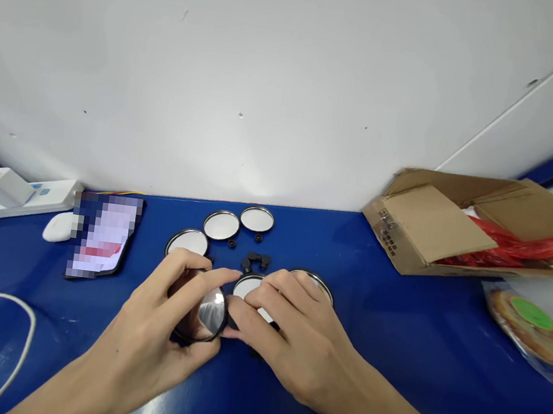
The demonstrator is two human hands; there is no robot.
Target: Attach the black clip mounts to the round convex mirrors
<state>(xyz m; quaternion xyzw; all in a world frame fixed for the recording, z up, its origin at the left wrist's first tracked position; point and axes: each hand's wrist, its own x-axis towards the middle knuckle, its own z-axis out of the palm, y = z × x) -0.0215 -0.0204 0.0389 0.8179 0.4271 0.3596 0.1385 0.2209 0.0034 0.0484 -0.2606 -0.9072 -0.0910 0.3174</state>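
Note:
My left hand (156, 320) grips a round black-rimmed mirror (210, 314) by its edge, the reflective face up. At that mirror's right edge, the fingertips of my right hand (295, 337) pinch something dark, mostly hidden. Under and behind my right fingers lie a round mirror (246, 286) and another one (320, 284), both partly covered. Farther back, three more mirrors rest in a slanting row: one at the left (189, 242), a middle one (221, 225) and a right one (257, 219). Small black parts (254, 260) sit between them and my hands.
A phone (101, 239), a white case (59, 227) and a power strip (56, 197) are at the left, with a white cable (27, 337) nearer. An open cardboard box (403, 243) and a wrapped round item (533, 329) lie at the right. A white wall (271, 85) rises behind.

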